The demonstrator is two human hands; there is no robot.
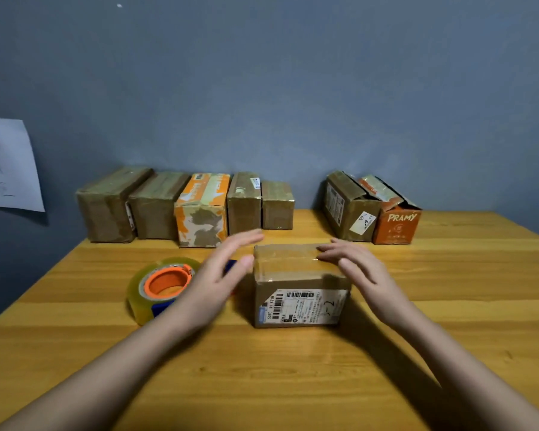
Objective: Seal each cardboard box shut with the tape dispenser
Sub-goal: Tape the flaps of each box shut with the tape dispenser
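Fingers (327,255) straight and relaxed on both hands, holding nothing; right fingertips touching taped top of cardboard box (299,293), mid-desk (293,368). Probably light, stiff; best gripped by opposite side walls.

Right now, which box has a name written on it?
The orange box at the far right end of the back row: white letters spell PRAMY on its front. The other boxes show only tape or labels.
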